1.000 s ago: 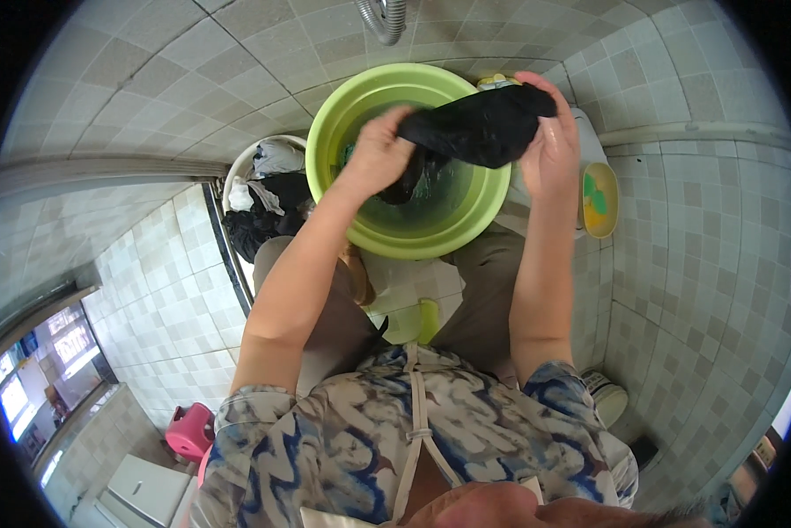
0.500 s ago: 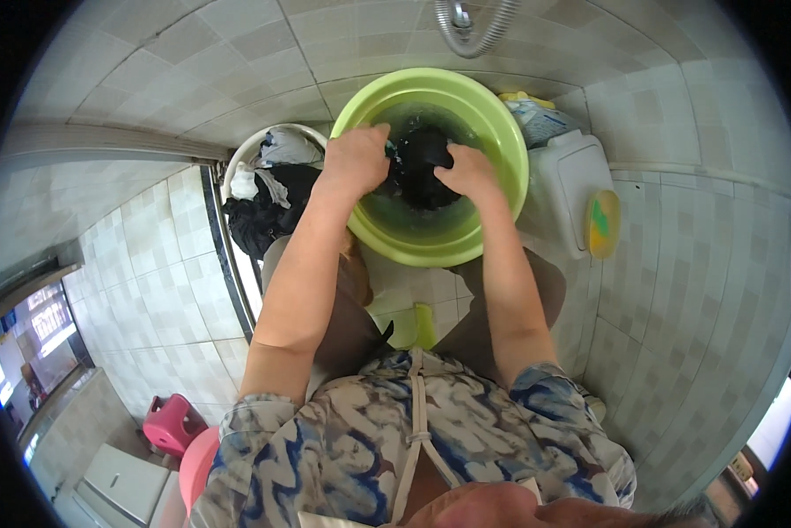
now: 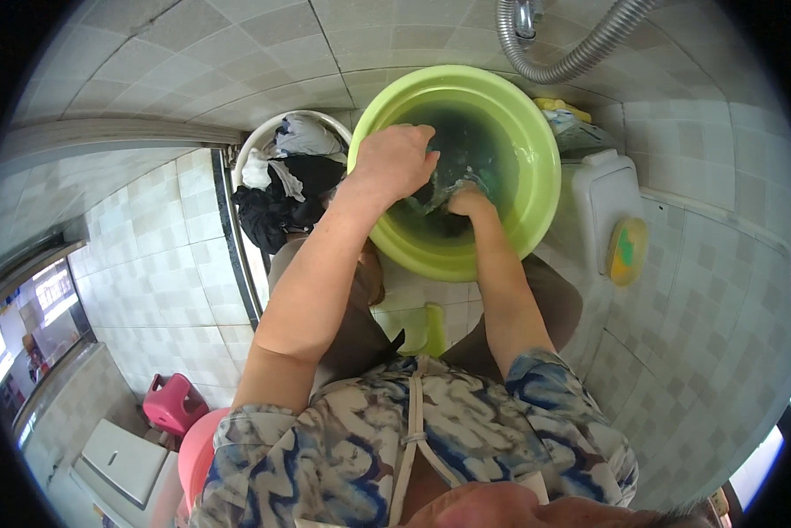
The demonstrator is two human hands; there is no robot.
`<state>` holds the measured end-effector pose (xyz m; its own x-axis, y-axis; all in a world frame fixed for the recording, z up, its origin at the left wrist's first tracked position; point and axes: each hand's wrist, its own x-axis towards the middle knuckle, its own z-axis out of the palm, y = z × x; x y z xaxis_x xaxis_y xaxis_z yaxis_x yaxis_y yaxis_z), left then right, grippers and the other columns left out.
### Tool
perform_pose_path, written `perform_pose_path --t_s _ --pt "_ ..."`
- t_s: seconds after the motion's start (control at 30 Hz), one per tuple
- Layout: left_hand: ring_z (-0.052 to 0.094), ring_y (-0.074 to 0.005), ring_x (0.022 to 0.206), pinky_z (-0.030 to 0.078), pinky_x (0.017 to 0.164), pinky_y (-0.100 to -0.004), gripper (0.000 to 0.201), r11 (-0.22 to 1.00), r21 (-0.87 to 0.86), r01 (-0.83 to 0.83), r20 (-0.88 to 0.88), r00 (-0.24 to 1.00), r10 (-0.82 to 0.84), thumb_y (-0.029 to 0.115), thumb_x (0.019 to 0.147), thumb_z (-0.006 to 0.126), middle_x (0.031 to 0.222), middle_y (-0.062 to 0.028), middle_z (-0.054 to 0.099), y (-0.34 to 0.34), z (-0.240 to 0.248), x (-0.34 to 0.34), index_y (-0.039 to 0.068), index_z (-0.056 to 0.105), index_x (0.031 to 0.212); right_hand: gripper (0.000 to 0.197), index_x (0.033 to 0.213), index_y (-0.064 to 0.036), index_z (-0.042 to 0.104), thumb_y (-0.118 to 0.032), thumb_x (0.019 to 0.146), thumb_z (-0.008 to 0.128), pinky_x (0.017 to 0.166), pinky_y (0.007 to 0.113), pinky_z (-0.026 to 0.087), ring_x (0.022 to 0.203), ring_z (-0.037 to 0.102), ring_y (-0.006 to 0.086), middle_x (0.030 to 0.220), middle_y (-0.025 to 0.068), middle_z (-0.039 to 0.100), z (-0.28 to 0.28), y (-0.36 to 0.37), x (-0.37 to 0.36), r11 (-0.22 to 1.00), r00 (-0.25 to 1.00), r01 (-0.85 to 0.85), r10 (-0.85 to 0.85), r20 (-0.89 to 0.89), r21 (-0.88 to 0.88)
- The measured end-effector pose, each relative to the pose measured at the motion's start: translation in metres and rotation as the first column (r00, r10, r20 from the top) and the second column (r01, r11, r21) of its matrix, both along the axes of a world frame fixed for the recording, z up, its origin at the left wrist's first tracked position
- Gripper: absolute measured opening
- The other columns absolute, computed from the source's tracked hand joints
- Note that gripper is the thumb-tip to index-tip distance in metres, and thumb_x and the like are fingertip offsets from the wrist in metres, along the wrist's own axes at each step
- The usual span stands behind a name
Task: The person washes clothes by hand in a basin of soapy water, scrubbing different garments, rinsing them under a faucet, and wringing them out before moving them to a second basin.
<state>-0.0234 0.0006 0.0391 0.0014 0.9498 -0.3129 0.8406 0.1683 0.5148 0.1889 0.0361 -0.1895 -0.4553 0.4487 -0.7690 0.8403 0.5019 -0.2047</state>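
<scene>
A wide lime-green basin (image 3: 547,167) holds dark, cloudy water with a black cloth (image 3: 451,225) mostly under the surface. My left hand (image 3: 397,161) is closed over the left side of the basin, its fingers curled down at a dark fold of that cloth. Lower and further right, my right hand (image 3: 471,200) dips into the water with its fingers closed on the cloth; the fingertips are hidden. Water ripples and splashes between the two hands.
Left of the basin, a white tub (image 3: 244,157) holds black, grey and white clothes (image 3: 303,180). On the right stand a white lidded bin (image 3: 605,198) and a yellow-green soap dish (image 3: 628,252). A metal hose (image 3: 580,63) hangs at the back; a pink stool (image 3: 173,403) is lower left.
The black cloth has sunk from a raised bunch into the water nearer me. My right hand has moved down into the water with it. The whole view has shifted slightly.
</scene>
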Motion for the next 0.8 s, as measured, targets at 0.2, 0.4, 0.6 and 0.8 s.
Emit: perform_pose_path --t_s 0.2,0.4,0.6,0.8 --pt "0.06 -0.0303 0.098 0.048 0.082 -0.0392 0.043 0.991 -0.106 0.077 -0.063 0.994 -0.084 0.032 0.078 0.066 0.105 -0.0133 0.064 0.003 -0.012 0.011 0.009 0.06 0.113 0.034 0.095 0.0035 0.061 -0.022 0.074 0.068 0.047 0.029 0.049 0.053 0.057 0.0179 0.072 0.0094 0.061 0.14 0.021 0.0 0.609 0.491 0.754 -0.771 -0.406 -0.246" --pt "0.049 -0.0283 0.118 0.043 0.093 -0.0411 0.089 0.969 -0.204 0.141 -0.052 0.987 -0.155 0.039 0.061 0.08 0.126 -0.0153 0.051 -0.006 -0.029 0.037 0.011 0.04 0.136 0.015 0.087 -0.0034 0.06 -0.017 0.081 0.063 0.04 0.024 0.035 0.054 0.052 0.0087 0.07 0.0017 0.057 0.279 -0.006 -0.001 0.357 -0.243 0.572 -0.786 -0.568 -0.738" --pt "0.037 -0.0338 0.126 0.034 0.102 -0.0416 0.068 0.944 0.329 0.031 0.657 0.71 -0.253 0.031 0.066 0.076 0.127 -0.0185 0.049 0.007 -0.082 0.064 0.01 0.051 0.126 0.017 0.092 -0.0035 0.059 -0.016 0.082 0.065 0.042 0.024 0.037 0.056 0.053 0.0101 0.075 0.0025 0.059 0.331 -0.022 -0.006 0.308 -0.491 0.508 -0.663 -0.565 -0.804" --pt "0.048 -0.0382 0.112 0.039 0.097 -0.0382 0.047 0.832 0.27 -0.484 0.516 0.802 0.299 0.004 0.065 0.059 0.116 -0.0245 0.052 -0.007 -0.04 0.063 0.0 0.057 0.112 0.042 0.112 0.0004 0.053 -0.023 0.08 0.068 0.061 0.029 0.051 0.078 0.062 0.018 0.094 0.0102 0.062 0.248 -0.001 0.05 0.487 0.05 0.729 -0.739 -0.672 -0.481"
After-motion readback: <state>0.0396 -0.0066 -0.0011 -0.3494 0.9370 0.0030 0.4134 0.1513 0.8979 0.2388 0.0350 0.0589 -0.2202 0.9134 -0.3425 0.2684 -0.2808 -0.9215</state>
